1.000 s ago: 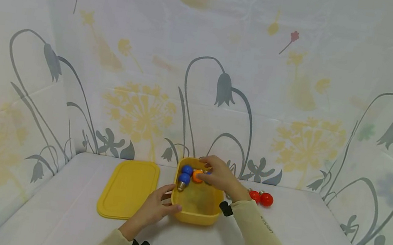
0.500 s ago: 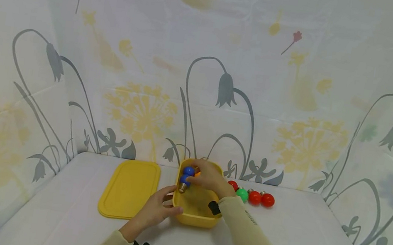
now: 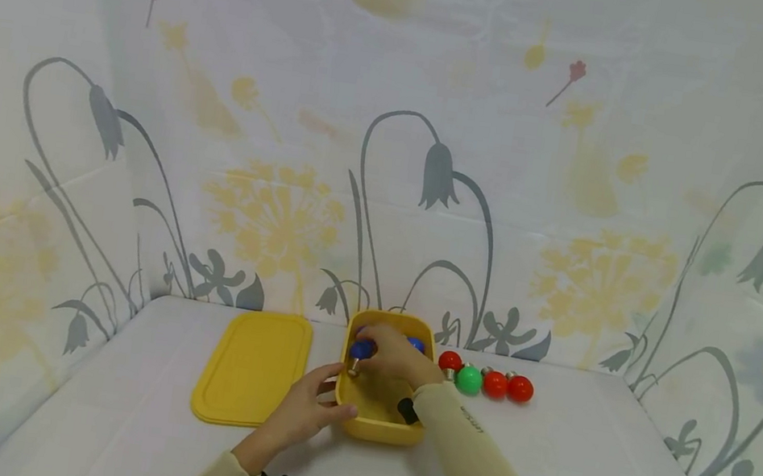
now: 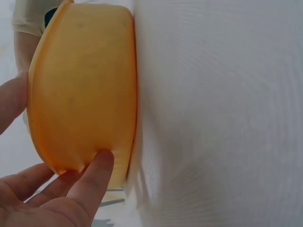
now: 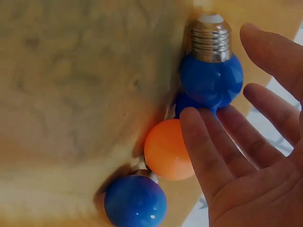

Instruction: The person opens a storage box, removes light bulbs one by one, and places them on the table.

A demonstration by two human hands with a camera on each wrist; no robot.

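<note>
A deep yellow plastic container stands mid-table. My left hand grips its near left corner: thumb at the front rim, fingers against the outer wall. My right hand reaches inside over several light bulbs. In the right wrist view, its fingers are spread at a blue bulb whose metal screw base points up; the thumb is apart from it. Another blue bulb is partly hidden behind. An orange bulb lies beside the fingers, and a further blue bulb lies past it.
A flat yellow lid lies left of the container. To the right, a red bulb, a green bulb and two more red bulbs form a row. A flower-printed cloth hangs behind the white table.
My right hand has moved left and slightly nearer inside the container, from the orange bulb to the blue one at the left wall. My left hand keeps its grip on the corner.
</note>
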